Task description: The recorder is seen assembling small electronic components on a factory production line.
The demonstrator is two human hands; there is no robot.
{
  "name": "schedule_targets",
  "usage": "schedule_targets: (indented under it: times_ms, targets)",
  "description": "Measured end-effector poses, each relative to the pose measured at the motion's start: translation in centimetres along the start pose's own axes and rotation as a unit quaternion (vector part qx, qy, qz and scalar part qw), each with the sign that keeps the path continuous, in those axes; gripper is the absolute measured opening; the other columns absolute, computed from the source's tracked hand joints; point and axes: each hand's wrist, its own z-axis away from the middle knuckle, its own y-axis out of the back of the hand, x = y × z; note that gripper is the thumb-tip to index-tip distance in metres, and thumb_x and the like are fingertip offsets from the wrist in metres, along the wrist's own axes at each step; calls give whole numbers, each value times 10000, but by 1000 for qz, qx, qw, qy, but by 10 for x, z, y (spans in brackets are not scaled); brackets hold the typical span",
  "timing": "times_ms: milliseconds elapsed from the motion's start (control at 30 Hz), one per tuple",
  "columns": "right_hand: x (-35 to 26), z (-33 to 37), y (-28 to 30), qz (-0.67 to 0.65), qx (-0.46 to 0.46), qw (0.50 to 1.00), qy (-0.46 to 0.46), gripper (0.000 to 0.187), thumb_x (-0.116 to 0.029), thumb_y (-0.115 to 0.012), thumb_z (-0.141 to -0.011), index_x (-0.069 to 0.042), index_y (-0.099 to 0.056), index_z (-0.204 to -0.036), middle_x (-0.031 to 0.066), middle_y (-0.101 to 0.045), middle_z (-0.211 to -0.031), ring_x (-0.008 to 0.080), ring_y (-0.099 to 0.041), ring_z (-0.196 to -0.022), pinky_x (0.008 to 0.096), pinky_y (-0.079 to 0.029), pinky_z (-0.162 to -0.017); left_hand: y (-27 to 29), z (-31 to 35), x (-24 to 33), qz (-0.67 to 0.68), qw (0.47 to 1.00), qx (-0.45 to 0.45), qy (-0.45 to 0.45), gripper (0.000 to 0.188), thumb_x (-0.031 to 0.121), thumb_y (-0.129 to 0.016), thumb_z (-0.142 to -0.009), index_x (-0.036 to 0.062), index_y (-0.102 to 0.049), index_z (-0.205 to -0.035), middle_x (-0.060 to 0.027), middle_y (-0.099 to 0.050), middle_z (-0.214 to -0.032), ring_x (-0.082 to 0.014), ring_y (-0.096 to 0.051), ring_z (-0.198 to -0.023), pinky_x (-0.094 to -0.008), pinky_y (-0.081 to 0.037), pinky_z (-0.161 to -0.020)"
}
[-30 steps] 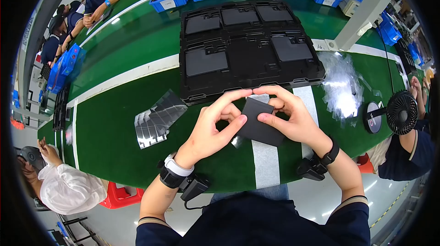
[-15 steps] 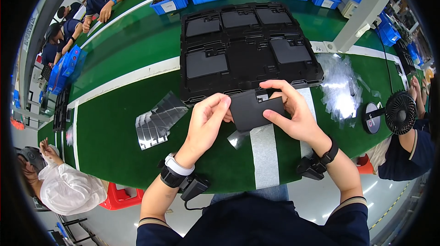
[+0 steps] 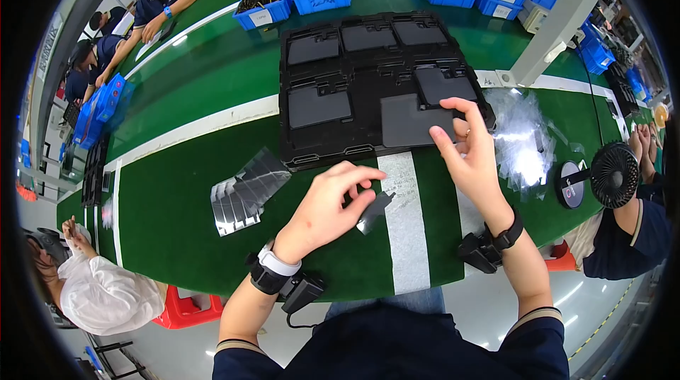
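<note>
A flat, dark grey, notched panel [image 3: 409,123] overlaps the black tray's [image 3: 365,114] near side.

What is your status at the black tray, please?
Right hand at dark panel, grip unclear. Left hand open, beside small film piece. Panel over near side of black tray; neighbouring panel possibly in the way.

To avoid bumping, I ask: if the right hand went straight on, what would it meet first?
The right hand would probably meet the dark grey, notched flat panel just ahead; depth is unclear, so they may touch.
</note>
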Motion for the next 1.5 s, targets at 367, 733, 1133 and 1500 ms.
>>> schedule_targets:
  times_ms: [367, 733, 1133, 1500]
  targets:
    - [9, 7, -5, 350, -104, 902, 232, 449, -323, -625, -811, -105, -548, -1196, 81, -485, -1267, 319, -391, -1209, 493, -252, -1027, -8, 3, -1, -44, 999, -13, -19, 264, 31, -681, -739, 113, -693, -989, -42, -533, -808, -154, -525, -687, -262, -447, -600]
    - [11, 8, -8, 391, -144, 887, 198, 663, -443, -579, -836, -91, -383, -1363, 155, -345, -1399, 379, -242, -1314, 581, -103, -1068, -9, 4, 1, -83, 996, -5, -32, 263, 66, -690, -740, 108, -685, -1000, -42, -534, -801, -151, -535, -673, -261, -444, -559]
    - [11, 9, -9, 392, -156, 887, 186, 692, -437, -536, -859, -109, -297, -1419, 158, -277, -1459, 380, -187, -1354, 584, -45, -1078, -11, 4, 2, -81, 996, 13, -38, 239, 65, -707, -721, 111, -703, -956, -40, -517, -795, -152, -529, -673, -272, -441, -572]
    - [17, 7, -12, 358, -116, 910, 175, 614, -378, -522, -877, -78, -345, -1382, 171, -359, -1387, 374, -248, -1320, 540, -70, -1089, -11, 3, 1, -47, 999, 7, -18, 219, 58, -725, -704, 96, -694, -918, -30, -539, -784, -132, -495, -632, -252, -430, -559]
